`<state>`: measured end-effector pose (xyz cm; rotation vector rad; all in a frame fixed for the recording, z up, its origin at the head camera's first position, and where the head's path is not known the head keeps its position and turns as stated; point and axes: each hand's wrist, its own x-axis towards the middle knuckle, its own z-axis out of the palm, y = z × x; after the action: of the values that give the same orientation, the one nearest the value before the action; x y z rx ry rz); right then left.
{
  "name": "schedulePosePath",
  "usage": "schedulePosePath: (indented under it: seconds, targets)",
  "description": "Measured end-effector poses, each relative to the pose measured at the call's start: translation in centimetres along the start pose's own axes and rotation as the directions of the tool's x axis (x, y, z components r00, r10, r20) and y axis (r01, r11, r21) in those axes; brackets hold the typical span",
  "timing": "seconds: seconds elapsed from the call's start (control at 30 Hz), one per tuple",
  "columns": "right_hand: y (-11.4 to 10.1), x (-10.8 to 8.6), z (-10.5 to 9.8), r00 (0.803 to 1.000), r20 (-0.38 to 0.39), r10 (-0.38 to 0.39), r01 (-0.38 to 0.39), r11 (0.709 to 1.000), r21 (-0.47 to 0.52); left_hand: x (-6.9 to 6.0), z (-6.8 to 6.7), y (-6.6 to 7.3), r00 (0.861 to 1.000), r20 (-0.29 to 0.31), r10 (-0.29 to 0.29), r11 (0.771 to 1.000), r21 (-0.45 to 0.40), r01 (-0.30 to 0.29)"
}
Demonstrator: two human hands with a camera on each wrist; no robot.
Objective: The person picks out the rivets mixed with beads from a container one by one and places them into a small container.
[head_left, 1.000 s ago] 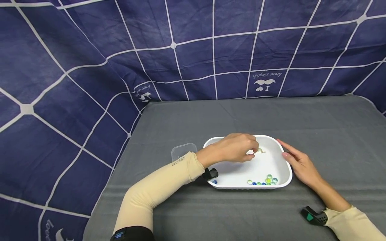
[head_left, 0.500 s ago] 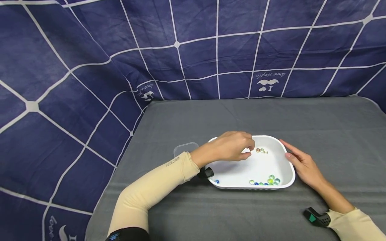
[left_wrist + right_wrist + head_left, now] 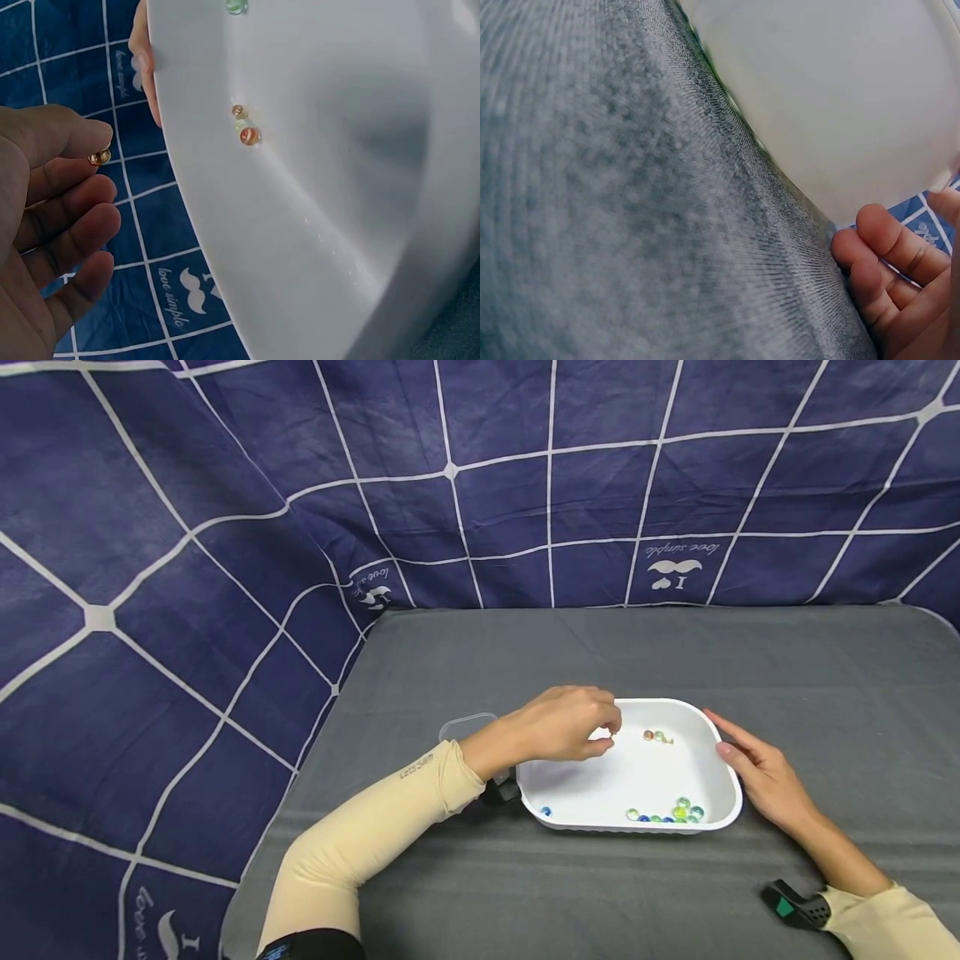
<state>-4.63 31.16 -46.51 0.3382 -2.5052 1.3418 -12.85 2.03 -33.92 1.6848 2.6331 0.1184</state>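
My left hand [image 3: 564, 723] is over the back left part of a white plastic tray [image 3: 600, 793]. Between thumb and forefinger it pinches a tiny shiny gold-coloured piece [image 3: 100, 157], whose exact kind I cannot tell. The other fingers curl loosely and hold nothing. An orange-striped marble [image 3: 250, 136], a pale glass marble [image 3: 658, 736] and a small gold-coloured bit [image 3: 668, 741] lie near the tray's back wall. At the tray's right end my right hand [image 3: 765, 777] rests, relaxed fingers along the outer wall and thumb at the rim.
Green, yellow and blue marbles [image 3: 680, 812] gather along the tray's front right side. A single blue marble [image 3: 546, 811] sits in the front left corner. Left of the tray, partly behind my forearm, is a clear plastic container [image 3: 467, 725]. Grey cloth [image 3: 480, 652] covers the table.
My left hand has moved left across the tray with the gold-coloured piece, uncovering the orange-striped marble. My right hand stays at the tray's right end. The head view has shifted slightly.
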Motion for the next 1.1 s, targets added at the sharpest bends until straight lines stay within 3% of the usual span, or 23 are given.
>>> schedulePosePath:
  seconds: [0.17, 0.43, 0.7, 1.1]
  targets:
    - [0.1, 0.0, 0.0, 1.0, 0.001, 0.01, -0.01, 1.0, -0.009, -0.5, -0.1, -0.2, 1.0, -0.006, -0.006, 1.0, -0.001, 0.006]
    - [0.2, 0.0, -0.1, 1.0, -0.006, 0.007, -0.007, 1.0, 0.0, -1.7, -0.7, -0.7, 0.998, -0.066, -0.018, 0.999, -0.046, 0.015]
    - [0.4, 0.0, -0.1, 1.0, -0.003, 0.016, -0.016, 1.0, -0.011, -2.8, -0.6, -1.1, 0.997, -0.077, -0.028, 0.997, -0.07, 0.023]
    - [0.5, -0.1, -0.1, 1.0, 0.007, 0.03, -0.03, 1.0, 0.001, -5.5, -0.9, -2.3, 0.987, -0.136, -0.084, 0.988, -0.141, 0.064]
